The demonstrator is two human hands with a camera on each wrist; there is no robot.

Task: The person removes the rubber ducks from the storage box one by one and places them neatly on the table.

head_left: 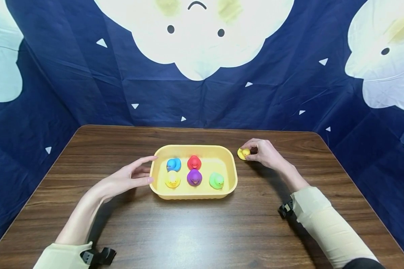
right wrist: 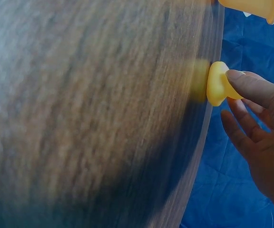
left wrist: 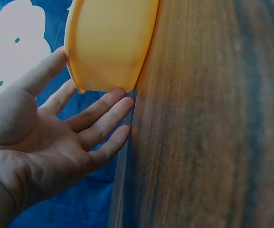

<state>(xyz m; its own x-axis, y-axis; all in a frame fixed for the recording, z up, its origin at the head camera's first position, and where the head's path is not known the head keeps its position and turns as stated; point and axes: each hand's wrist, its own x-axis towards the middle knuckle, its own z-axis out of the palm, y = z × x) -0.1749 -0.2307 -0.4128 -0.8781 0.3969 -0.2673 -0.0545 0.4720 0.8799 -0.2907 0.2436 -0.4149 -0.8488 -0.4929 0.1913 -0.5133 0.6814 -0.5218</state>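
Observation:
A yellow plastic tub [head_left: 193, 194] stands at the middle of the table. My left hand [head_left: 122, 181] spans its left end, thumb and fingertips at the rim and the fingers fairly straight. The left wrist view shows the same hand [left wrist: 65, 128] with its palm apart from the tub [left wrist: 111, 47]. Beyond the tub's right end, my right hand [head_left: 264, 153] pinches a yellow rubber duck [head_left: 242, 153] between thumb and fingers. In the right wrist view this duck [right wrist: 217, 84] is close over the tabletop, its tail or head partly hidden by the thumb.
Inside the tub are a blue duck [head_left: 173, 164], a red duck [head_left: 194, 162], another yellow duck [head_left: 173, 179], a purple duck [head_left: 194, 178] and a green duck [head_left: 217, 181]. Behind the brown wooden table [head_left: 188, 231] hangs a dark blue cloth [head_left: 222, 101] with white clouds.

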